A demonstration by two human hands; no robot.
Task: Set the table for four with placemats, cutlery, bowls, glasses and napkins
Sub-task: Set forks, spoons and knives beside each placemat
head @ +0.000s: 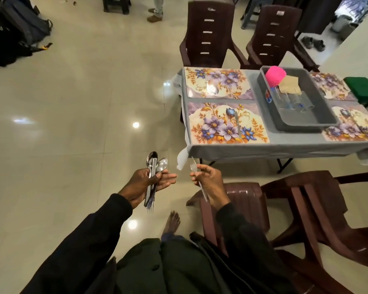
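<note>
The head camera shows the left hand (149,183) grasping a loose bundle of steel cutlery (152,168), only the thumb pressing it on nearly straight fingers. The right hand (208,179) pinches a single steel fork (194,163) near its neck. Both hands are over the glossy tiled floor (72,134), well apart from the grey-clothed tabletop (263,147).

I think the bundle is the weak point: pieces lie in both directions, so one can slide out and fall near the bare foot (172,221). The dark brown plastic chair (242,200) stands between the person and the nearest flowered rectangular placemat (210,128), so the reach may be awkward.
</note>
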